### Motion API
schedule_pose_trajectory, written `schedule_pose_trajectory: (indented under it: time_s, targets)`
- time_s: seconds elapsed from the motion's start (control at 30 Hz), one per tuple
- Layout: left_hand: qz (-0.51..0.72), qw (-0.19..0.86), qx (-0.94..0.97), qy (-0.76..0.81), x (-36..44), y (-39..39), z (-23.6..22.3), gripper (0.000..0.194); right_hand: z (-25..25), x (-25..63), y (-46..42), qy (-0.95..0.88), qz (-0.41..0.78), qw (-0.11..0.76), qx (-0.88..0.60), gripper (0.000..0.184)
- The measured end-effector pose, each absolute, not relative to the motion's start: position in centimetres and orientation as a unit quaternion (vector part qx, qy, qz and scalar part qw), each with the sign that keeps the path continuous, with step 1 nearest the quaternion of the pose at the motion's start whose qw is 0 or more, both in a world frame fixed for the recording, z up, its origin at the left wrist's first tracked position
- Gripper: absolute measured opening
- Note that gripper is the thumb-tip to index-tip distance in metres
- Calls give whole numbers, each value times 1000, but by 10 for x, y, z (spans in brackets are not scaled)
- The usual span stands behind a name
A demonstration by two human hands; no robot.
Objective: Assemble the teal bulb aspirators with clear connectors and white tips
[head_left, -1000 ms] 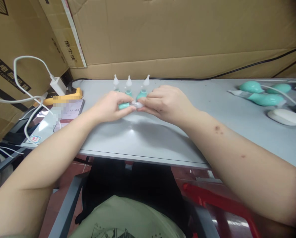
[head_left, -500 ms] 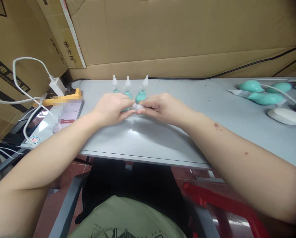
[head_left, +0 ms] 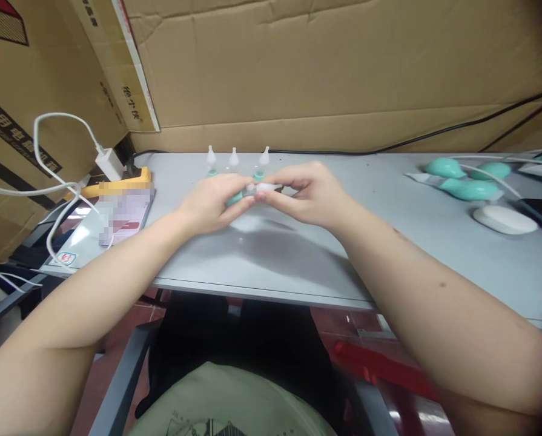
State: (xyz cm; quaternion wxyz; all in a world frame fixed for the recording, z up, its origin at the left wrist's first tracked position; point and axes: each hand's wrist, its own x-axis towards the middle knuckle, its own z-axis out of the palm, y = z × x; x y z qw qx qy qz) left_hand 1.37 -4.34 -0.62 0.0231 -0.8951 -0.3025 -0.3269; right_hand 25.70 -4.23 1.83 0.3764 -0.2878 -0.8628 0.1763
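Over the grey table, my left hand [head_left: 209,203] is closed around the teal bulb [head_left: 234,198] of a bulb nasal aspirator, most of it hidden by the fingers. My right hand [head_left: 313,192] pinches the white soft tip [head_left: 271,187] at its other end, tip pointing right. The clear middle part lies between both hands. Just behind them stand three more aspirators, upright with white tips: a left one [head_left: 211,158], a middle one [head_left: 234,158] and a right one [head_left: 264,156]. My hands cover their lower parts.
Several teal bulbs [head_left: 444,168] lie at the right, by a white oval object [head_left: 504,219] and cables. At left are a phone [head_left: 132,212], a yellow object [head_left: 138,178], a white charger [head_left: 109,163] and its cord. Cardboard [head_left: 320,79] stands behind the table [head_left: 252,260].
My right hand has turned and lifted slightly, and the white tip now shows between its fingers. More of the teal bulb is visible in my left hand. The view has shifted slightly.
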Motion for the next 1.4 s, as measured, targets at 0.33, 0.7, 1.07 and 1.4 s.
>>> schedule_pose_trajectory:
  time_s: [0.33,0.7,1.07,1.4]
  targets:
    - [-466,13,-810,-357,-12,-32,10,48,27,286,-12,-729,169,571,-337,44]
    - [-491,-14,-773,-401,-25,-9,2,48,-8,305,31,-785,180,351,-477,38]
    - [-520,-5,-747,-414,-48,20,-5,62,-2,340,64,-649,365,536,-399,85]
    - [-523,5,-746,-413,-55,27,-10,50,-13,322,61,-608,490,509,-362,73]
